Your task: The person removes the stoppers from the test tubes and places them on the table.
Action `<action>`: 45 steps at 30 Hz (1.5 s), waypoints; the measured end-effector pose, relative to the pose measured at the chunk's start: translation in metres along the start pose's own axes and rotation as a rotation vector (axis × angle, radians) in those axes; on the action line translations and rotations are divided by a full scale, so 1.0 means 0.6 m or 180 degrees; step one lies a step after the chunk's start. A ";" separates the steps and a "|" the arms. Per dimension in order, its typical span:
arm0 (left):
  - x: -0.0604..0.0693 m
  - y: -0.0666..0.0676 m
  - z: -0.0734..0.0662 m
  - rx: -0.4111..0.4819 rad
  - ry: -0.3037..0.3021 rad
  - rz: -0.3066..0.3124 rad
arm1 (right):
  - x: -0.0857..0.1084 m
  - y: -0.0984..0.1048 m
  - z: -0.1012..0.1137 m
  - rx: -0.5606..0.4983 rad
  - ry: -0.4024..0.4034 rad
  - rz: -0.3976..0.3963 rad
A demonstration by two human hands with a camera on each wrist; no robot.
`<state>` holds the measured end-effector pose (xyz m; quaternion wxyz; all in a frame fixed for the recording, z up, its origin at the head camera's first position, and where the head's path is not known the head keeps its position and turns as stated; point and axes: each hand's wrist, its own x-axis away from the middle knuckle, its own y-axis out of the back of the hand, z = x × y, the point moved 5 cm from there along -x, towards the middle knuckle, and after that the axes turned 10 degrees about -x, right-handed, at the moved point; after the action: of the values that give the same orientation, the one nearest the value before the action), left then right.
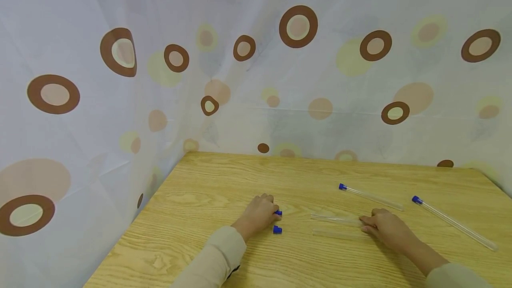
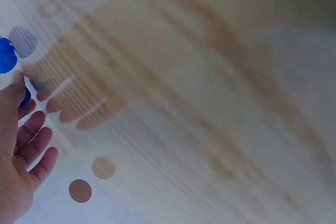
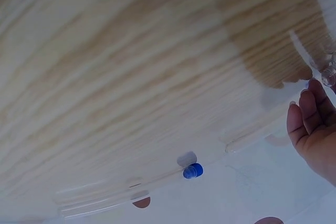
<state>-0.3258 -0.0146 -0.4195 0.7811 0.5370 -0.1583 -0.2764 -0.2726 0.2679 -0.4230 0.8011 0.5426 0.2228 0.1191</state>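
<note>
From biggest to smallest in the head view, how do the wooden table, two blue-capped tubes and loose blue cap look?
1. Wooden table
2. Right capped tube and left capped tube: the right looks longer, but reaches nearer the camera, so I won't rank them.
3. Loose blue cap

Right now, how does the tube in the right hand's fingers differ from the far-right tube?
Cap: the held tube shows none at its visible left end; the far-right tube has a blue cap on its left end.
Contact: the right hand pinches the held tube; nothing touches the far-right tube.
Pose: in the head view, the held tube slants slightly, the far-right tube more steeply.
Shared: both clear and slim.
</note>
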 end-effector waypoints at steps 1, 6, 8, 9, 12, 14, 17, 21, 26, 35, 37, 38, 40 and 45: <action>0.000 0.000 0.000 0.0008 0.0004 0.0008 | 0.000 0.000 0.000 0.0017 -0.0004 0.0001; -0.001 -0.001 0.000 0.0021 0.0014 0.0042 | -0.001 0.000 0.000 0.0117 0.0005 0.0020; -0.001 -0.001 0.000 0.0009 0.0011 0.0049 | -0.001 0.000 0.000 0.0161 0.0015 0.0031; 0.000 -0.001 0.000 0.0000 0.0009 0.0051 | -0.002 0.000 0.000 0.0182 0.0017 0.0038; 0.000 0.000 0.000 -0.0029 0.0006 0.0044 | -0.002 0.000 0.000 0.0207 0.0018 0.0060; 0.000 -0.001 -0.001 -0.0042 0.0004 0.0045 | -0.003 0.000 -0.001 0.0215 0.0021 0.0064; 0.000 -0.002 0.000 -0.0051 0.0014 0.0059 | -0.003 0.001 -0.001 0.0206 0.0028 0.0049; -0.001 -0.003 -0.001 -0.0017 0.0031 0.0079 | -0.003 0.001 -0.002 0.0181 0.0006 0.0018; -0.001 -0.002 -0.002 0.0027 0.0024 0.0051 | -0.002 0.001 -0.004 0.0099 -0.0011 0.0053; 0.002 -0.003 0.000 -0.0008 0.0000 0.0029 | -0.003 -0.001 -0.007 0.0063 -0.0061 0.0123; 0.001 -0.003 0.000 -0.0011 -0.0003 0.0024 | -0.003 -0.001 -0.008 0.0068 -0.0077 0.0123; 0.001 -0.003 0.000 -0.0018 -0.0008 0.0016 | -0.003 0.000 -0.009 0.0078 -0.0081 0.0122; 0.000 -0.002 -0.001 -0.0019 -0.0016 0.0013 | -0.003 0.000 -0.009 0.0064 -0.0098 0.0134; 0.000 -0.002 -0.002 -0.0009 -0.0027 0.0030 | -0.002 0.000 -0.010 0.0024 -0.0126 0.0162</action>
<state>-0.3257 -0.0140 -0.4208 0.7825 0.5340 -0.1638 -0.2752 -0.2768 0.2723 -0.4244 0.8001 0.5533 0.1934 0.1278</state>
